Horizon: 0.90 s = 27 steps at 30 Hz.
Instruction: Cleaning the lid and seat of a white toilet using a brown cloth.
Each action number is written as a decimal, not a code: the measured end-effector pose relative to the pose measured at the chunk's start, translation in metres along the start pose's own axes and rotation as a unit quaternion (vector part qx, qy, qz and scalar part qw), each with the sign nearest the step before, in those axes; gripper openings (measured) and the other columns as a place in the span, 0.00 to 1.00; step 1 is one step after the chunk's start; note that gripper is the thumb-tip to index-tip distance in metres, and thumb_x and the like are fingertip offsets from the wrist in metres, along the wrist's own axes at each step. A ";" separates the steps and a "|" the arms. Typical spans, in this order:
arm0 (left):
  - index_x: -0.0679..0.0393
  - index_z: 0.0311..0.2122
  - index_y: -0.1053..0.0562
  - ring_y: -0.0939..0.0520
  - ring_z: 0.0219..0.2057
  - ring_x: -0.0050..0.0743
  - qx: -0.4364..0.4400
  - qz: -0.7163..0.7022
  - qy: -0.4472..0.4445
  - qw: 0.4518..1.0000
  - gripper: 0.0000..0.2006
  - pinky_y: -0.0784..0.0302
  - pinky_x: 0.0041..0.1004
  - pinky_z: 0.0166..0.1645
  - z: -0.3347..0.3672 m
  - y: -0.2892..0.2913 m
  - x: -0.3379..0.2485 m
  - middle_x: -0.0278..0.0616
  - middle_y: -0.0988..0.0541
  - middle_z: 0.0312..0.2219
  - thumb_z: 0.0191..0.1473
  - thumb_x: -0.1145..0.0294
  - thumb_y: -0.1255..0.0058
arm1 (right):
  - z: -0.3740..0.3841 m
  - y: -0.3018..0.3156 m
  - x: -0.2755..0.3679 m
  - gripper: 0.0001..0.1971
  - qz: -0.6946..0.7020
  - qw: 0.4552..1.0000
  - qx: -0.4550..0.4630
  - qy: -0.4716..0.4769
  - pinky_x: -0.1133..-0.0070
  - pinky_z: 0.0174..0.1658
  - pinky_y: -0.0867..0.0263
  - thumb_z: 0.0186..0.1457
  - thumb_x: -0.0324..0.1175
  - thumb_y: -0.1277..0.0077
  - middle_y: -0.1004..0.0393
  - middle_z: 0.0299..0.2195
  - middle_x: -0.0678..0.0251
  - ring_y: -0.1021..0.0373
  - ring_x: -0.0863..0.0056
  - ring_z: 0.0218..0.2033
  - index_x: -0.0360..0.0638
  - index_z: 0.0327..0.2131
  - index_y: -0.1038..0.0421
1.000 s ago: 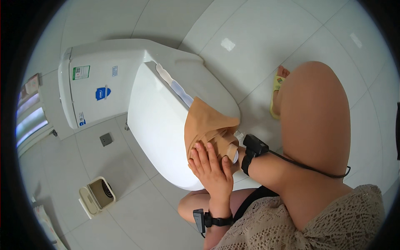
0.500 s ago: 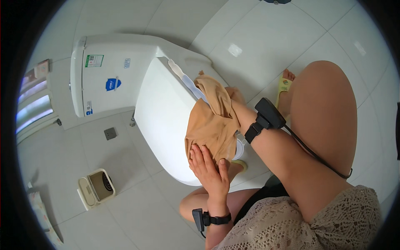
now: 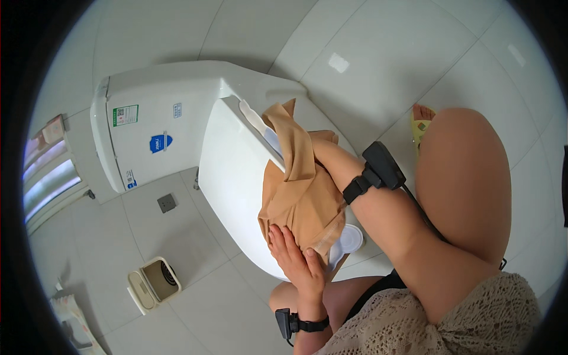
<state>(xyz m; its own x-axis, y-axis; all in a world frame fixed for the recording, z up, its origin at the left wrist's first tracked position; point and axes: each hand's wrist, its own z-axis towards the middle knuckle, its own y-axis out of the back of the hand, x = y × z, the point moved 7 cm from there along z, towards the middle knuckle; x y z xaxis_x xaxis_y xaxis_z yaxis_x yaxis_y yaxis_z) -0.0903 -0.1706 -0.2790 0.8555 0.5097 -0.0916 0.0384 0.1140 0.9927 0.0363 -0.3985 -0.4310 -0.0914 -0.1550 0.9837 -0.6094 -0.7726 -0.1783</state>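
A tan cloth (image 3: 299, 201) is draped over the edge of the white toilet lid (image 3: 231, 177), its upper part folded and twisted. My left hand (image 3: 296, 263) lies flat on the cloth's lower part, fingers stretched out and thumb apart. From the right, my right forearm (image 3: 378, 207) reaches in to the cloth's far side. The cloth hides my right hand, so its fingers do not show. A pale, whitish-blue strip (image 3: 260, 129) runs along the lid's edge, partly beneath the cloth.
The toilet tank (image 3: 154, 124) with stickers stands at the left. A beige bin (image 3: 155, 284) with its lid up is on the tiled floor at the lower left. Close by the cloth is a white round-topped object (image 3: 350, 238). A yellow slipper (image 3: 420, 127) is at the right.
The cloth's upper fold has shifted and now stands up in a point. My right forearm has shifted slightly left. More of the white round-topped object shows. The whole view has shifted a little.
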 end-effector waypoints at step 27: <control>0.62 0.63 0.42 0.45 0.66 0.54 -0.027 0.032 0.013 0.999 0.30 0.56 0.48 0.67 0.008 0.009 -0.002 0.54 0.43 0.64 0.61 0.55 0.60 | -0.080 0.017 0.106 0.17 -0.202 0.887 -0.073 0.409 0.69 0.41 0.33 0.43 0.31 0.50 0.27 0.27 0.53 0.29 0.55 0.35 0.34 0.39 0.27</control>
<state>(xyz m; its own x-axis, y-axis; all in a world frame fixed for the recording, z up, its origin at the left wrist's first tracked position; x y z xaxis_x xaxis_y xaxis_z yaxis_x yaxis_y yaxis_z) -0.0881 -0.1772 -0.2695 0.8417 0.5391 -0.0307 -0.0447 0.1263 0.9910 -0.0470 -0.3788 -0.3284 -0.3461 0.6616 0.6652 -0.8130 -0.5654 0.1393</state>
